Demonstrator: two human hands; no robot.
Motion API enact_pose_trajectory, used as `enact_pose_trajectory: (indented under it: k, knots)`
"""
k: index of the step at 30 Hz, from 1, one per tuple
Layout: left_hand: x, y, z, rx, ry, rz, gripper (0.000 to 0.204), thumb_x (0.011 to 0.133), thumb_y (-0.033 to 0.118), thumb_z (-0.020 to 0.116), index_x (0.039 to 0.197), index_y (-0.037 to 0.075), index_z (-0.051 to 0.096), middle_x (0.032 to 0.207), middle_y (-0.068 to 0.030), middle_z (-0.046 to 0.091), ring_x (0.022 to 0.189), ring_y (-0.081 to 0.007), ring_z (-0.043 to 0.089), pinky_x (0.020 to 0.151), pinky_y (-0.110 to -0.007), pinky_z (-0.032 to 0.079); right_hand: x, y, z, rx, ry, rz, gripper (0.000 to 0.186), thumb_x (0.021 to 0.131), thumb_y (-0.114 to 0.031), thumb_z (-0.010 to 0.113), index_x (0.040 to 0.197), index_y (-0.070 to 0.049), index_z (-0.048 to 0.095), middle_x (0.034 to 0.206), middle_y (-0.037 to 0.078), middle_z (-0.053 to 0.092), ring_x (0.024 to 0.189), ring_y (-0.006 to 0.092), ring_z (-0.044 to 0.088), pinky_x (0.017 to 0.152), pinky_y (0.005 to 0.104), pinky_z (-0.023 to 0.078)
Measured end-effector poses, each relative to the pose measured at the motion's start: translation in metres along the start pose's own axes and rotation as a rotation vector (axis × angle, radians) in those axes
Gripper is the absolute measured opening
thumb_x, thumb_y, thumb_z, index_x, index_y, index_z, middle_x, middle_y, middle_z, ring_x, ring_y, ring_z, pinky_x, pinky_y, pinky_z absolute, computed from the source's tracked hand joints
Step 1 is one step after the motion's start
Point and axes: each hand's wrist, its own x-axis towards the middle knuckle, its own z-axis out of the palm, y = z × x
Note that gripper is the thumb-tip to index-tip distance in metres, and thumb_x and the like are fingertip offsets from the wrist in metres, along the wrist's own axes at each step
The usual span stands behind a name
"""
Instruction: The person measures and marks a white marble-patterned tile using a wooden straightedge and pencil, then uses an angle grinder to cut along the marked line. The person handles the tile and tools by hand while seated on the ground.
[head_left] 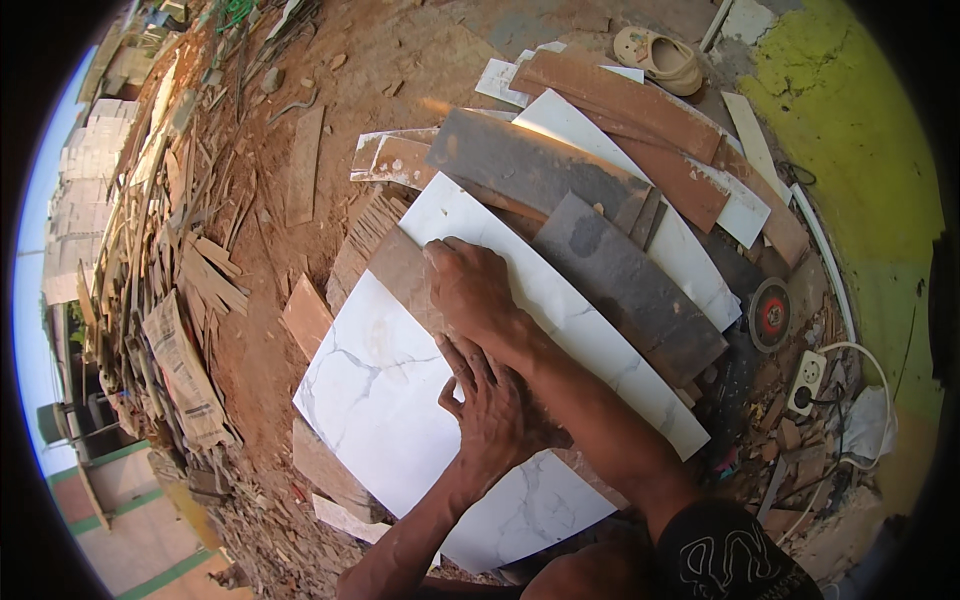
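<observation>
A large white tile with grey veins [385,370] lies in front of me. Along its upper right side runs a brown strip [402,268], and past that a long white tile piece [590,335]. My left hand [492,405] rests on the white tile beside the strip, its fingers spread apart. Just above it, my right hand [468,285] is curled closed over the strip and the edge of the long white piece. Whatever its fingers may hold is hidden. My right forearm crosses over the white piece.
Dark grey tile pieces [625,285] and brown tile strips [625,110] are heaped beyond. An angle grinder's disc [770,314] stands at right near a white socket block [806,380]. A beige clog [658,60] lies by the yellow-green wall [860,150]. Scrap wood [150,230] is piled left.
</observation>
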Motion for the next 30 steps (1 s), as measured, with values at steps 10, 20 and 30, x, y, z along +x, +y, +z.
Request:
enact_pose_trajectory:
  k: [10, 20, 30]
  knots:
    - [-0.001, 0.001, -0.004, 0.020, -0.052, 0.033, 0.157, 0.037, 0.077, 0.089, 0.160, 0.007, 0.022, 0.161, -0.0397, 0.003, 0.147, -0.0629, -0.010, 0.102, -0.064, 0.024, -0.039, -0.009, -0.030, 0.094, -0.055, 0.130, 0.032, 0.089, -0.011, 0.071, 0.113, 0.007, 0.062, 0.101, 0.024, 0.065, 0.098, 0.0401, 0.065, 0.089, 0.0468, 0.054]
    - [0.002, 0.011, -0.020, -0.091, -0.062, -0.025, 0.163, 0.036, 0.074, 0.091, 0.160, 0.002, 0.014, 0.159, -0.0435, -0.004, 0.147, -0.0625, -0.012, 0.100, -0.066, 0.026, -0.058, -0.009, -0.052, -0.040, -0.180, 0.052, 0.023, 0.092, -0.012, 0.067, 0.105, 0.006, 0.061, 0.092, 0.021, 0.066, 0.090, 0.0371, 0.066, 0.078, 0.0455, 0.055]
    - [0.002, 0.011, -0.020, -0.025, -0.132, -0.045, 0.164, 0.036, 0.077, 0.089, 0.159, 0.001, 0.013, 0.160, -0.0399, 0.005, 0.147, -0.0611, -0.011, 0.098, -0.066, 0.024, -0.036, 0.002, -0.024, -0.077, -0.092, -0.084, 0.027, 0.080, -0.008, 0.069, 0.104, 0.004, 0.062, 0.089, 0.017, 0.066, 0.089, 0.0349, 0.065, 0.081, 0.0448, 0.054]
